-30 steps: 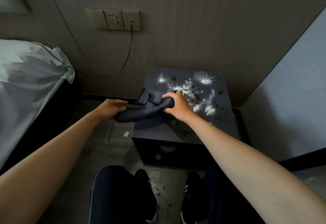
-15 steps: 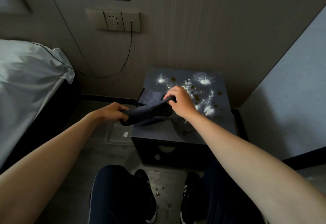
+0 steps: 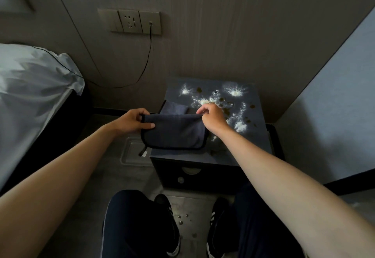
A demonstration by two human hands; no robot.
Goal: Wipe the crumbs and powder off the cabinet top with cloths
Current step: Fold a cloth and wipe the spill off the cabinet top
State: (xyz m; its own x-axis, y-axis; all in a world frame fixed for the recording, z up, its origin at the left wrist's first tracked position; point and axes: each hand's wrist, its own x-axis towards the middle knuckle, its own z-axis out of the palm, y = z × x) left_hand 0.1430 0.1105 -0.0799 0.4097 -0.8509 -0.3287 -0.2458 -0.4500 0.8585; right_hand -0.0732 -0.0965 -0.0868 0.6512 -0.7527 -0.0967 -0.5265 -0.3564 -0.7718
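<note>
Holding one dark cloth [image 3: 174, 131] by its top corners, you keep it stretched flat over the front left part of the cabinet top [image 3: 257, 136]. Your left hand [image 3: 133, 120] pinches the left corner and your right hand [image 3: 213, 118] pinches the right corner. A second cloth [image 3: 175, 108] lies folded behind it. White powder [image 3: 235, 92] in several patches and brown crumbs [image 3: 252, 106] cover the right side.

Dark cloth [image 3: 174, 132] spread flat — powder [image 3: 235, 92] scattered, cabinet top [image 3: 257, 136]
</note>
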